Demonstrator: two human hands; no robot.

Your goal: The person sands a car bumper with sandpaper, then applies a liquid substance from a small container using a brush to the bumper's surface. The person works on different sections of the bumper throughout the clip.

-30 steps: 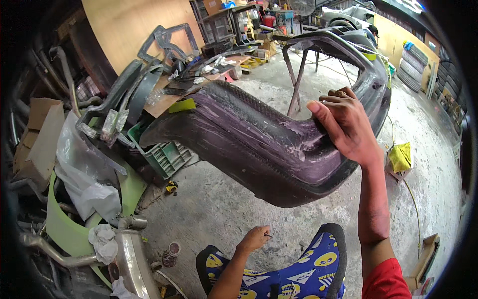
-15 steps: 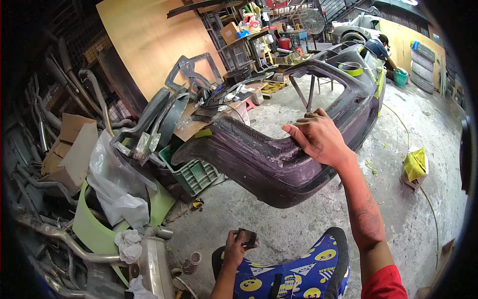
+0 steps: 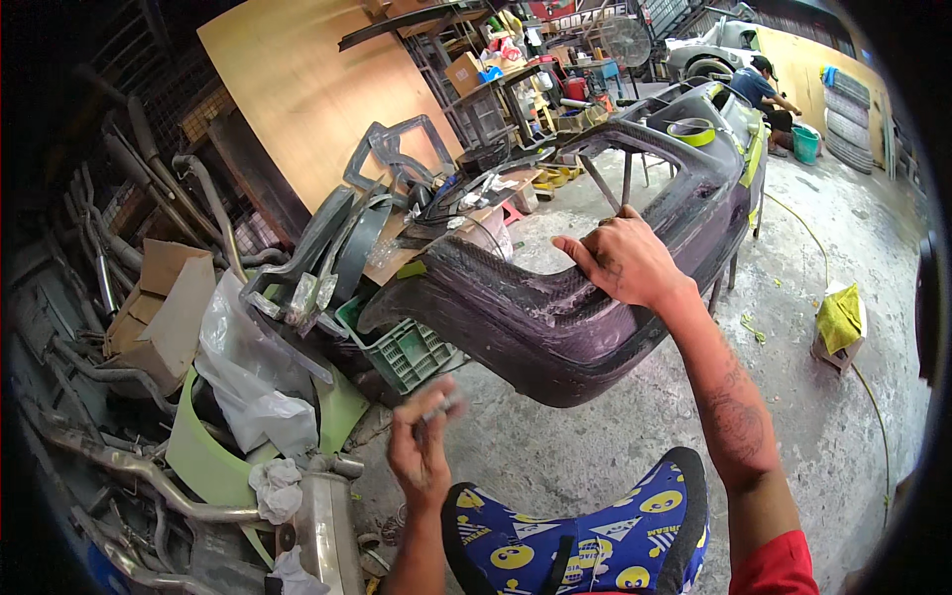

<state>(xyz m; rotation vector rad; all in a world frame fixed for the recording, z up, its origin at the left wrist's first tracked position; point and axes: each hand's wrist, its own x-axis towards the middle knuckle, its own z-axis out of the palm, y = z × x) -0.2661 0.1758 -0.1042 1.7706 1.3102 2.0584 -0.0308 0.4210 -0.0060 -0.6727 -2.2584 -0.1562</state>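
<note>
1. The bumper is sitting raised above the floor, its near end pointing left by the crate, its body running far right
2. The right hand is gripping its upper edge, fingertips hidden
3. The left hand is pinching a small, blurred grey piece
4. The bumper is looking stiff, fairly light, perhaps slippery along its flank; its folded upper edge is offering the surest hold

Scuffed grey concrete floor — large tan wooden board, round fan beyond
</note>
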